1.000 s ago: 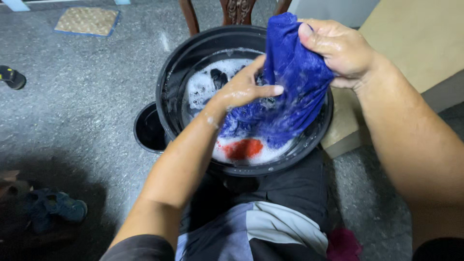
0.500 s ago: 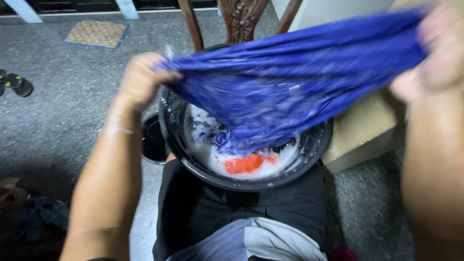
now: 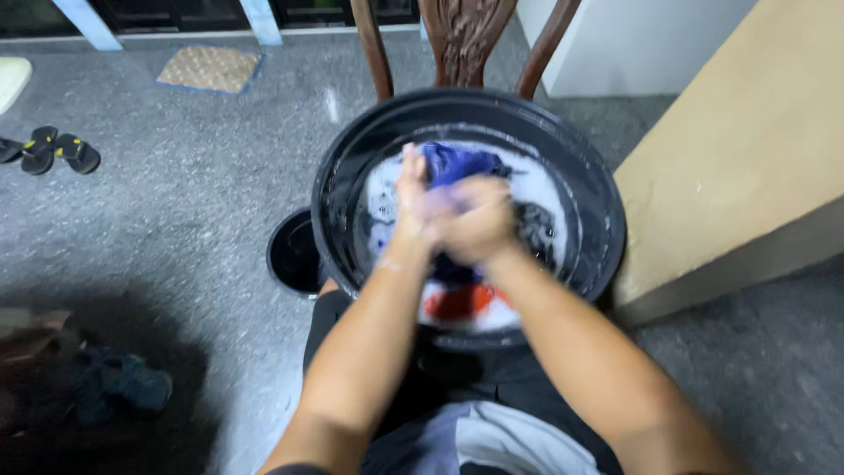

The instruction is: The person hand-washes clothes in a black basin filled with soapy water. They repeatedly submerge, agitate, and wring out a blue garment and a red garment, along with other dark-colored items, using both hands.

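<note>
Blue cloth [image 3: 457,163] sits bunched in the foamy water of a black basin [image 3: 598,202], pressed between the left hand [image 3: 411,207] and right hand [image 3: 475,220], both closed on it though blurred. Soaked, it probably feels limp, heavy and soapy-slick; gripping a thick gathered fold seems surest. Orange cloth [image 3: 457,303] lies nearer the body.

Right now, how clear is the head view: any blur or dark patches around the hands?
Head view: both hands, left hand and right hand, are motion-blurred over the blue cloth; the black basin rim stays fairly sharp; deep shadow covers the lower-left floor.
</note>
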